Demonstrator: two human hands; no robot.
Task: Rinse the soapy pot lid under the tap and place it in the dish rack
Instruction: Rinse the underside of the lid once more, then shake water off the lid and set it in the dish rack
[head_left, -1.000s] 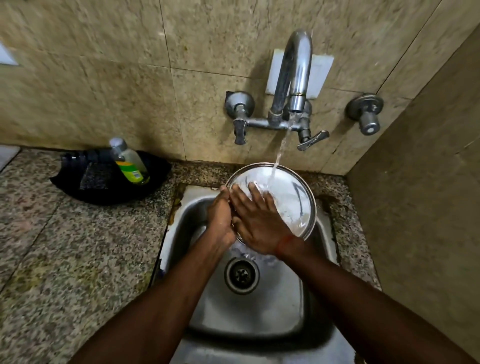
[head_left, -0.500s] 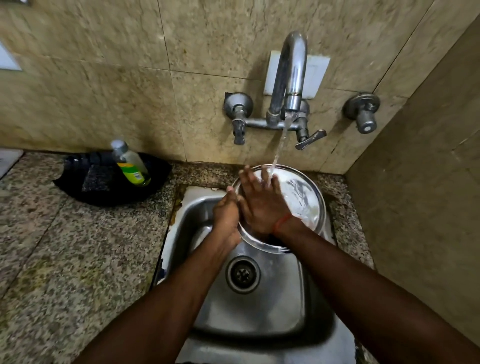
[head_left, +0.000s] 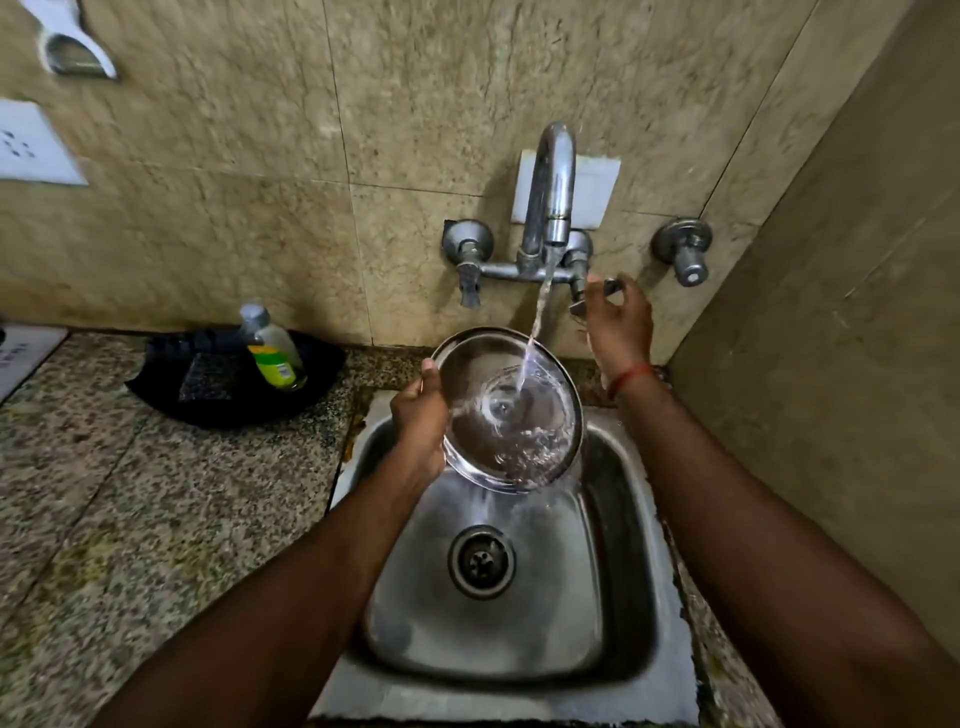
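A round steel pot lid (head_left: 488, 384) is held tilted over the sink (head_left: 524, 613), under the running tap (head_left: 550, 187). Water strikes its middle and spills off the lower rim into the basin. My left hand (head_left: 421, 431) grips the lid's left rim, thumb on the upper edge. My right hand (head_left: 618, 322) is up at the wall, its fingers closed around the tap's right lever handle (head_left: 605, 288). No dish rack is in view.
A black tray (head_left: 171, 384) on the speckled granite counter (head_left: 130, 509) holds a green-labelled soap bottle (head_left: 272, 351) and a scrub pad (head_left: 208, 376). A second wall valve (head_left: 685, 252) is at the right. A beige side wall closes in the sink's right side.
My right hand left the lid's face and rose to the tap's right lever. The lid now shows no foam and is held by my left hand alone.
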